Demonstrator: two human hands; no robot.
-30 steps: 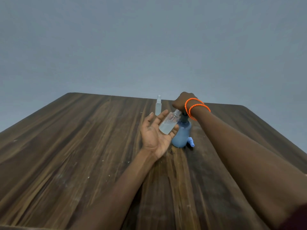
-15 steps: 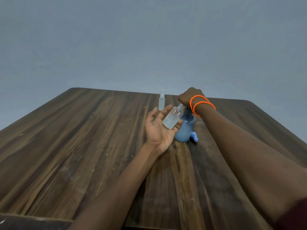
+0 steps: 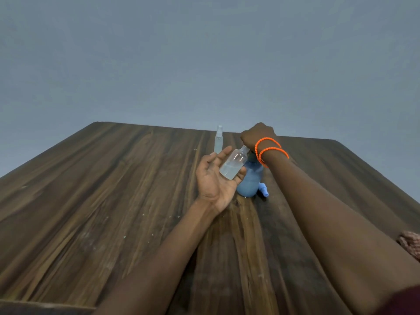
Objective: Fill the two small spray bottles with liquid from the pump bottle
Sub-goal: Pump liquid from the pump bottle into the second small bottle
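My left hand (image 3: 212,181) lies palm up and holds a small clear spray bottle (image 3: 233,165) between thumb and fingers. The bottle has no cap, is tilted, and is partly filled with clear liquid. Its open neck points up at the head of the blue pump bottle (image 3: 250,181), which stands on the table just behind. My right hand (image 3: 258,134) is curled over the pump head and hides it. A second small spray bottle (image 3: 218,142) stands upright with its cap on, farther back and to the left.
A small blue cap (image 3: 263,192) lies on the dark wooden table (image 3: 113,189) right of the pump bottle. Orange bead bracelets (image 3: 270,149) circle my right wrist. A bit of patterned fabric (image 3: 411,244) shows at the right edge. A grey wall rises behind.
The view has shifted a little. Both hands keep their holds, with the small bottle's neck still at the pump head.
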